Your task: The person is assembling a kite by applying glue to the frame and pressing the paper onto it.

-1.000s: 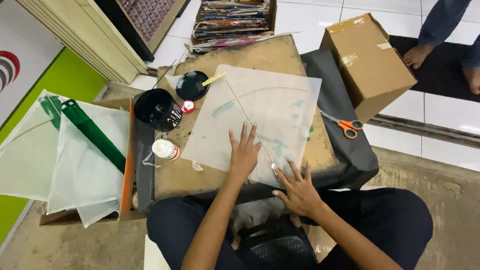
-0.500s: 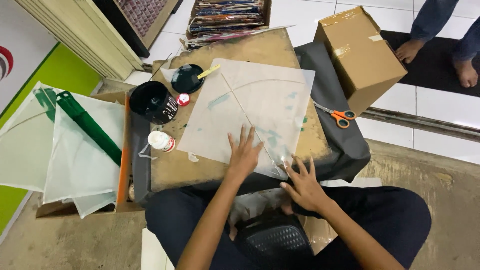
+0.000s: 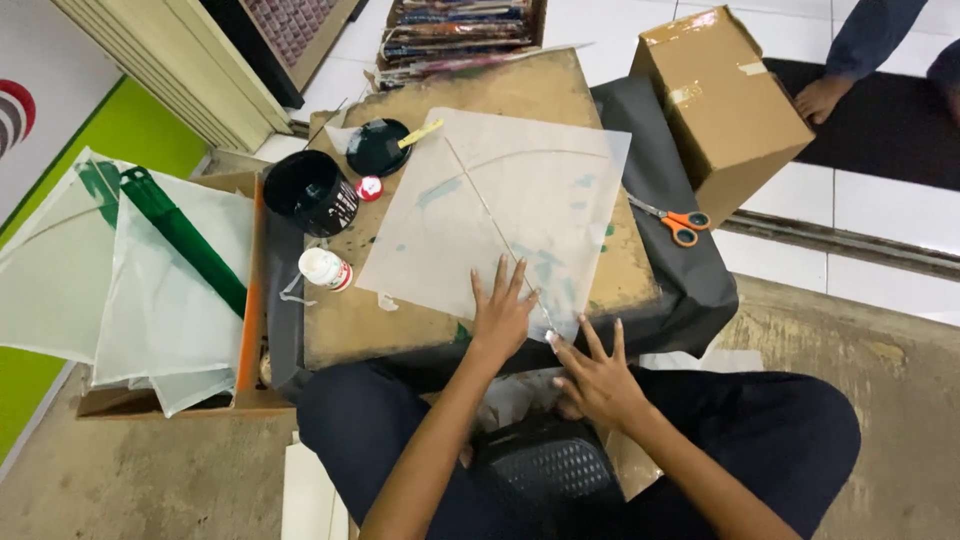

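Note:
A white paper kite sheet (image 3: 500, 215) with thin crossed sticks lies on a brown work board (image 3: 480, 100). My left hand (image 3: 500, 312) presses flat on the sheet's near corner, fingers spread. Just below the board's near edge, my right hand (image 3: 598, 375) has its fingers spread, with fingertips touching the sheet's bottom tip. Neither hand holds anything.
A black pot (image 3: 310, 192), a black lid with a brush (image 3: 382, 146), a small red cap (image 3: 370, 188) and a white bottle (image 3: 326, 269) sit left on the board. Orange scissors (image 3: 680, 222) and a cardboard box (image 3: 722, 100) lie right. Finished kites (image 3: 150, 290) are stacked left. Another person's foot (image 3: 822, 98) stands at the far right.
My right hand has slid down off the sheet to its bottom tip. The left hand stays pressed on the near corner. The view shifted slightly.

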